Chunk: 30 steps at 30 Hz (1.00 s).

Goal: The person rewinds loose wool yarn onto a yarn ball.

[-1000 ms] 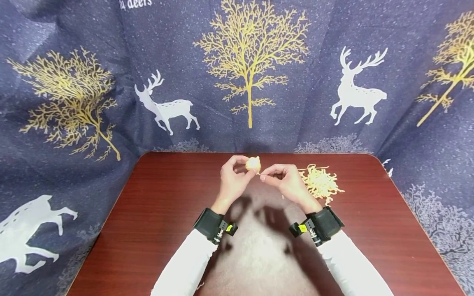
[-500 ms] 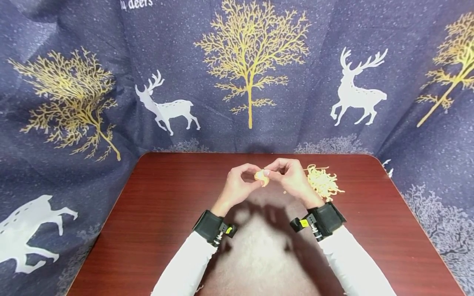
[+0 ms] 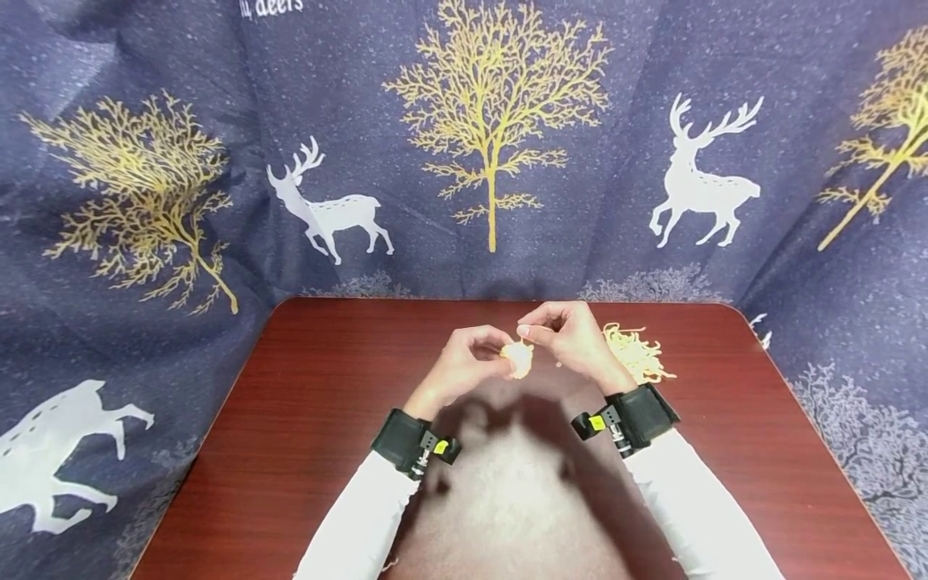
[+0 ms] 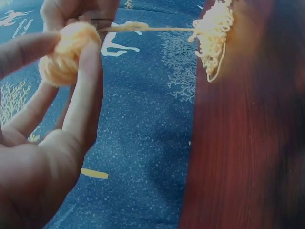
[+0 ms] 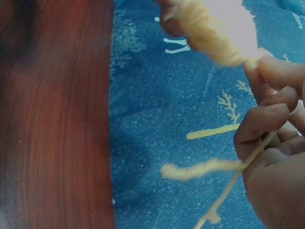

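A small ball of pale yellow yarn (image 3: 518,359) is pinched between the fingertips and thumb of my left hand (image 3: 461,364), above the table's far part. Just right of it and slightly higher, my right hand (image 3: 574,338) pinches the yarn strand close to the ball. In the right wrist view the strand (image 5: 224,194) runs across the curled fingers and hangs down past the palm. The left wrist view shows the wound ball (image 4: 64,59) with a strand (image 4: 167,29) stretching to a loose yarn heap (image 4: 213,38).
The tangled yarn heap (image 3: 638,356) lies on the red-brown table (image 3: 319,387), behind my right wrist. A dark blue curtain (image 3: 333,80) with deer and trees hangs beyond the far edge. A grey patch (image 3: 500,491) covers the table's middle.
My left hand has moved right and slightly down with the ball. The right hand has come to the ball, then risen a little above it, still pinching the strand.
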Each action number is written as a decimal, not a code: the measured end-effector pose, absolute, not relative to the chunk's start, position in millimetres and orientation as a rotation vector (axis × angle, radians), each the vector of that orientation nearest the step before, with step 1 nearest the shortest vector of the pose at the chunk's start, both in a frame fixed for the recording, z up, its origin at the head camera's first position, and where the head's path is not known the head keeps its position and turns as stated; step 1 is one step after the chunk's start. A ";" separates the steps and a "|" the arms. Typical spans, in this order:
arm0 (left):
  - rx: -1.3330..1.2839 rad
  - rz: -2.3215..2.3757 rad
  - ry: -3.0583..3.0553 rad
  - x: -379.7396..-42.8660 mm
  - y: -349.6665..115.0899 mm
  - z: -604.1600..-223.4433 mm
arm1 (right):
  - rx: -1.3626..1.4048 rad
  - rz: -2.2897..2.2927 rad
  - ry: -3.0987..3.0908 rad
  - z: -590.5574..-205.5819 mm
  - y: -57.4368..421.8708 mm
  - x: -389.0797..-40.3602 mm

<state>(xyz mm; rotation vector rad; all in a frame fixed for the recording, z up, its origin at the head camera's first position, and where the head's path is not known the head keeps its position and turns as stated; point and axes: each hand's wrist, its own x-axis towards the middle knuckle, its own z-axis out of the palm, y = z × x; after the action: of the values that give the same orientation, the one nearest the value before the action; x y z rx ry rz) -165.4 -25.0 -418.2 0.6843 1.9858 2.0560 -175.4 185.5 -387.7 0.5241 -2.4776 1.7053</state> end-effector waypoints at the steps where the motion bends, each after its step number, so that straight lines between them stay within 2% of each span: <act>1: 0.694 2.056 1.953 -165.5 -25.6 -418.5 | 0.528 1.717 -2.476 -388.6 185.3 -176.0; 13: 0.794 2.245 1.690 -163.1 -29.9 -412.1 | 0.470 1.862 -2.358 -399.4 177.3 -179.3; 21: 0.705 2.381 1.658 -163.6 -28.9 -414.3 | 0.432 1.937 -2.329 -412.6 170.3 -170.5; 30: 0.615 2.442 1.947 -165.6 -24.9 -411.9 | 0.373 1.943 -2.333 -422.0 164.3 -159.1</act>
<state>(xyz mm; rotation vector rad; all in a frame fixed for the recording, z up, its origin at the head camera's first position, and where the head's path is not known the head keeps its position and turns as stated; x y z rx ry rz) -165.6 -24.9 -411.9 0.6149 1.9472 2.4424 -159.1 164.3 -422.0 0.3726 -2.3326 1.9427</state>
